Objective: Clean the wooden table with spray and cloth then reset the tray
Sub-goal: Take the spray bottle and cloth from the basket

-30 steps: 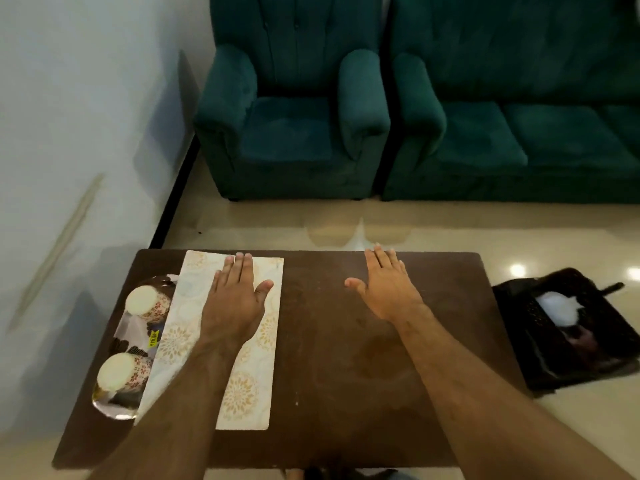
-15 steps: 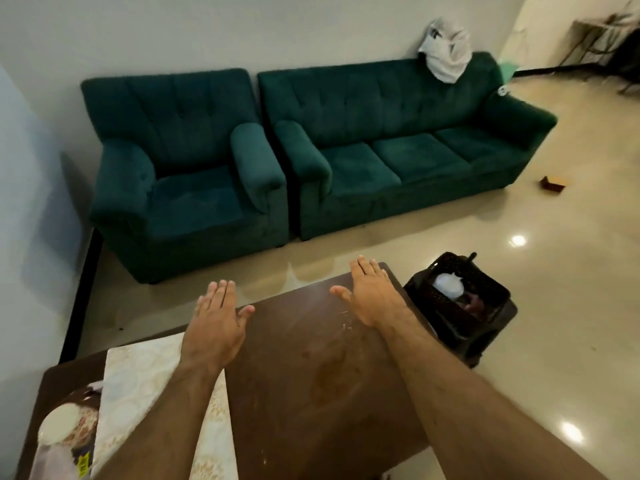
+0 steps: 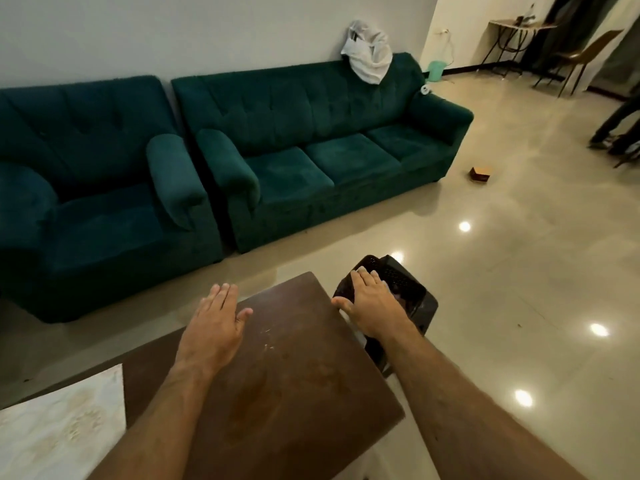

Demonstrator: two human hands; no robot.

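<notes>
The dark wooden table (image 3: 294, 386) fills the lower middle, with faint smears on its top. A cream patterned runner (image 3: 59, 431) lies at its left end. My left hand (image 3: 213, 329) hovers flat and open over the table's far edge. My right hand (image 3: 372, 306) reaches past the table's right corner, fingers spread over a black perforated basket (image 3: 407, 289) on the floor; the hand hides what lies inside. The tray and cups are out of view.
A green armchair (image 3: 97, 202) and a green sofa (image 3: 329, 150) stand beyond the table. A white bag (image 3: 367, 51) lies on the sofa back. A small brown box (image 3: 480, 174) sits on the glossy floor. A chair (image 3: 581, 60) and someone's legs (image 3: 620, 126) are far right.
The view has swung up and to the right, so the tray and cups left the frame. My right hand moved off the table to above the black basket. My left hand left the runner.
</notes>
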